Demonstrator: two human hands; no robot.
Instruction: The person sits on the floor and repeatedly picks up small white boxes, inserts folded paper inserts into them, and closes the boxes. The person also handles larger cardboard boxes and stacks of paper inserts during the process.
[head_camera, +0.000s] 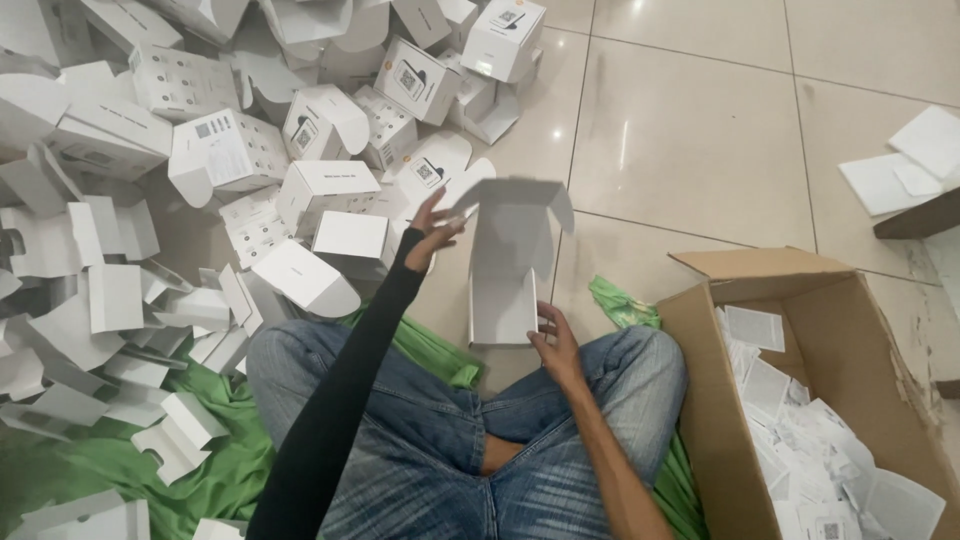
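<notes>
While seated on floor: person folds white carton (508, 262).
Left hand (432, 232): pinching top flap.
Right hand (556, 342): gripping lower edge.
Step, judged: forming box; flaps need tucking.

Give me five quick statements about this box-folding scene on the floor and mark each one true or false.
1. Both hands hold one unfolded white carton. True: the left hand is at its upper flap, the right hand at its lower edge.
2. The brown cardboard box stands on the person's left. False: it stands on the right, beside the right knee.
3. The brown box holds white paper sheets. True.
4. The pile of white cartons lies on a red cloth. False: the cloth is green, and part of the pile lies on the tiled floor.
5. The left arm wears a black sleeve. True.
</notes>
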